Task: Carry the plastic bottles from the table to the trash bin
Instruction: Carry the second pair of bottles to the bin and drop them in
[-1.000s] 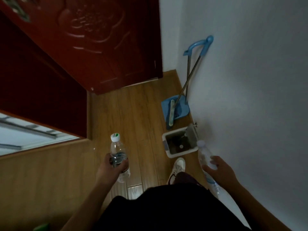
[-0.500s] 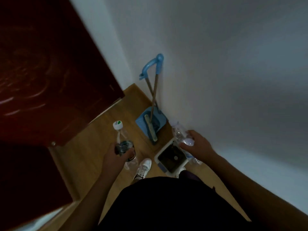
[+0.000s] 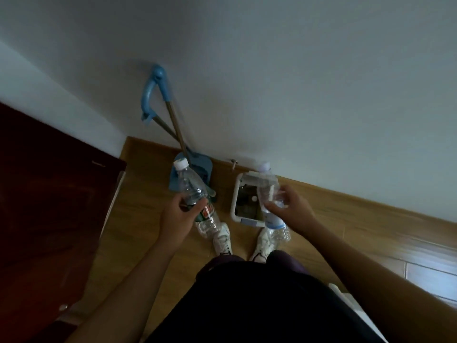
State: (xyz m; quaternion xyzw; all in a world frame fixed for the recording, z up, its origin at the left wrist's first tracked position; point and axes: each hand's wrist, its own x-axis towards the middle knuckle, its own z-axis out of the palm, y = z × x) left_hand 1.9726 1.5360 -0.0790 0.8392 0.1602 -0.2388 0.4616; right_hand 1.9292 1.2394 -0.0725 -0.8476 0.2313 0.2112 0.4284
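In the head view, the left hand (image 3: pixel 176 219) wraps its fingers around a green-labelled bottle (image 3: pixel 195 199), cap tilted up and away to the left, base toward the white shoes (image 3: pixel 223 240). The right hand (image 3: pixel 291 211) pinches a clear bottle (image 3: pixel 269 196) over the open white trash bin (image 3: pixel 235 191), its long axis near upright, cap pointing toward the wall (image 3: pixel 296 82).

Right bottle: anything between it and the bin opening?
Nothing visible. The right hand holds the right bottle over the bin, whose lid is up and mouth open. The dustpan stands off to the side.
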